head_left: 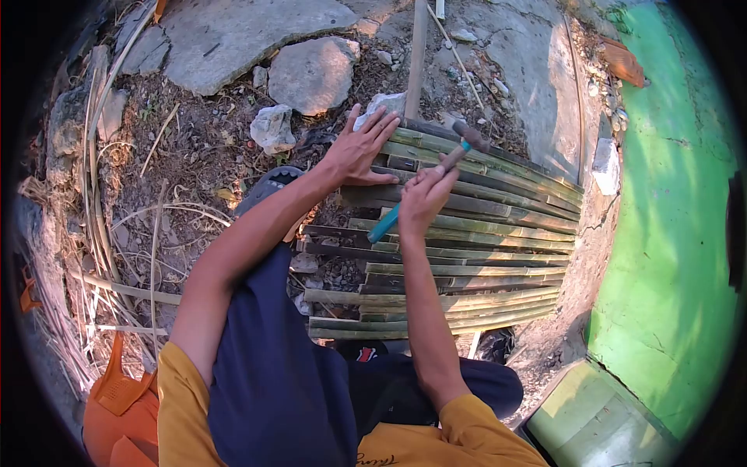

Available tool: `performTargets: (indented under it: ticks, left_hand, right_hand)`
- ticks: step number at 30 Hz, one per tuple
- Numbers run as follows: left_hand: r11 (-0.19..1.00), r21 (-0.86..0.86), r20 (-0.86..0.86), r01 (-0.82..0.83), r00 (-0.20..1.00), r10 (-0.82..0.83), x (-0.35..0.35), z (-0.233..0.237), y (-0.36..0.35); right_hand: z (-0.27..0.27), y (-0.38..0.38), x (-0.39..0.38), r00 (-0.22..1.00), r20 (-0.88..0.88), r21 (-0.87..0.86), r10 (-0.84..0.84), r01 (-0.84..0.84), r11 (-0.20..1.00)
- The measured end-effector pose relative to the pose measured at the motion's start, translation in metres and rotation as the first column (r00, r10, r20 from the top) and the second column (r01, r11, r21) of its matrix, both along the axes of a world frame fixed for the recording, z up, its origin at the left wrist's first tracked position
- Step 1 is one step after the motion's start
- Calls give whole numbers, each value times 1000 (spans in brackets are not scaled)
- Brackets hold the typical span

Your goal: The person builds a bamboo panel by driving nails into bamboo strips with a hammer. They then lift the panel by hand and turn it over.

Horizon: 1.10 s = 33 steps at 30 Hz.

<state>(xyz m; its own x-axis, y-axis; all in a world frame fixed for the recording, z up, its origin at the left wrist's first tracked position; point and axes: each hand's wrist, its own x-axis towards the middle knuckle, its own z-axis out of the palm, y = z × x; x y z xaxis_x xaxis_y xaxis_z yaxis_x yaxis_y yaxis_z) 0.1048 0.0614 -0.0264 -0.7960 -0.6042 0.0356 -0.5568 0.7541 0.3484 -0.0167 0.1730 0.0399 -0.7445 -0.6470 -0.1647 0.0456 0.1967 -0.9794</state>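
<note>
Several split bamboo strips (498, 233) lie side by side on the ground, their right ends close together and their left ends uneven. My left hand (362, 152) rests with fingers spread on the left ends of the top strips, near a whitish stone (381, 107). Wrapped round the handle of a hammer (387, 223) is my right hand (426, 191), just right of the left hand and over the strips. The hammer's dark head points up and right, above the upper strips; the turquoise grip points down and left.
A green wall (661, 194) runs along the right. Flat concrete slabs (315, 74) and a white rock (272, 129) lie at the upper left. Thin bamboo slivers (97, 179) are scattered on the left. An orange plastic object (120, 412) is at the lower left.
</note>
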Motion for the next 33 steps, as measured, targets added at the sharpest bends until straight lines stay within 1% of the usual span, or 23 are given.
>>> performTargets:
  ticks: [1,3,7,9,10,11,12,13,14,15,16,17,19,20,22,23,25,26,27,29,30,31,33]
  left_hand:
    - [1000,-8,5,14,1000,-14,1,-2,-4]
    - [1000,-29,-9,9,1000,-9,-1,-2,-7]
    - [1000,20,12,22,1000,-23,2,2,-9]
    - [999,24,22,27,999,-28,0,4,-8]
    - [999,14,36,36,999,-37,0,5,-9]
    - [999,-1,51,45,998,-45,0,5,-13]
    - [995,-90,69,49,997,-42,-1,7,-14]
    - [994,-92,67,53,997,-47,-2,7,-13]
    - [998,-50,77,47,996,-43,-2,6,-14]
    - [999,0,91,36,995,-36,-1,6,-12]
    - [1000,0,28,20,999,-20,-1,2,-9]
    - [1000,14,30,26,999,-26,0,0,-4]
    - [1000,-7,8,13,1000,-13,-2,-3,-8]
    - [998,-63,32,19,999,-18,-2,-4,-8]
    - [997,-71,44,27,999,-24,0,-6,-7]
    - [996,-81,54,27,998,-22,-2,-5,-10]
    - [999,-45,40,26,999,-24,-4,-1,-11]
    - [1000,-4,36,24,999,-24,-2,0,-9]
    - [1000,7,41,23,999,-24,0,-3,-6]
    - [998,-61,-1,15,1000,-15,-2,-8,-8]
    - [998,-60,-5,12,1000,-12,-2,-8,-7]
    - [998,-65,24,19,1000,-18,-2,-8,-5]
    - [996,-89,49,21,999,-17,-3,-2,-11]
  right_hand:
    - [-22,2,1,1000,5,-8,-14,14,1000]
    - [-38,5,6,934,-267,313,237,-148,938]
    - [-10,4,29,939,-324,217,114,-44,975]
    - [0,-6,33,877,-481,59,16,14,998]
    - [-27,-9,29,814,-577,148,73,16,989]
    - [-42,-9,26,813,-578,143,68,19,990]
    - [-42,-13,26,799,-585,221,138,-6,975]
    - [-43,-14,26,783,-587,300,207,-27,954]
    - [-44,-15,24,779,-591,295,208,-31,955]
    - [-20,-16,29,842,-534,156,76,10,988]
    - [-3,-11,36,892,-449,35,-53,77,996]
    - [4,-8,38,893,-448,48,-52,82,995]
    - [13,-11,35,946,-298,49,-129,150,987]
    - [-5,-14,30,945,-300,46,-128,149,988]
    - [-55,-16,16,818,-550,373,169,60,926]
    - [-50,-17,12,815,-557,366,162,66,928]
    - [-32,-12,12,882,-455,298,122,22,954]
    - [-22,-9,15,876,-479,228,58,60,972]
    - [-14,-6,22,878,-474,239,64,58,969]
    - [-1,-7,29,834,-547,35,-72,108,993]
    - [-12,-6,27,822,-570,118,12,68,991]
    - [-28,-4,22,820,-573,119,9,72,990]
    - [-52,-13,14,786,-557,429,266,-2,904]
